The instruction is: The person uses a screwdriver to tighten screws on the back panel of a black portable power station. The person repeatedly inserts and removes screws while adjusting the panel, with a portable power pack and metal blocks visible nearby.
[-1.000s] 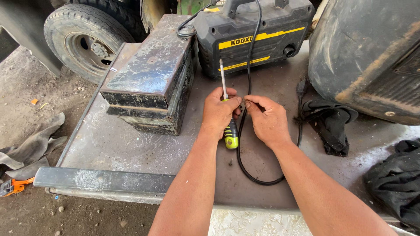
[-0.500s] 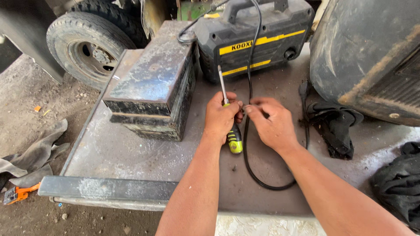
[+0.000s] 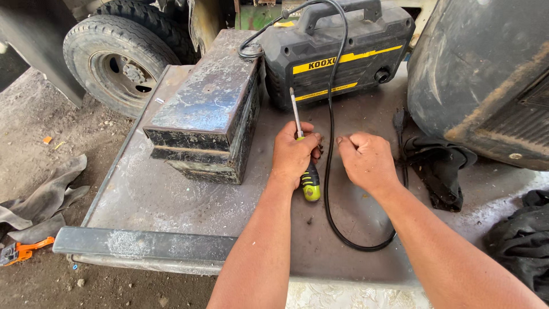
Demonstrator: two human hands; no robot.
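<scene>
My left hand (image 3: 294,151) grips a screwdriver (image 3: 310,183) with a yellow-green and black handle; its metal shaft points up and away toward the black and yellow machine (image 3: 337,48). My right hand (image 3: 366,160) is closed just right of it, fingertips pinched beside the black power cable (image 3: 331,143) that runs from the machine's handle down between both hands and loops back on the metal table (image 3: 171,200). Whether the right fingers pinch the cable or something small is hidden.
A rusty metal box (image 3: 206,111) stands left of my hands. A large dark tank (image 3: 486,74) sits at the right, dark cloth (image 3: 440,166) beside it. A truck wheel (image 3: 114,57) stands beyond the table. Rags and an orange tool (image 3: 20,252) lie on the ground.
My hands have moved slightly apart, the right one shifting to the right of the cable. The screwdriver stays in my left hand.
</scene>
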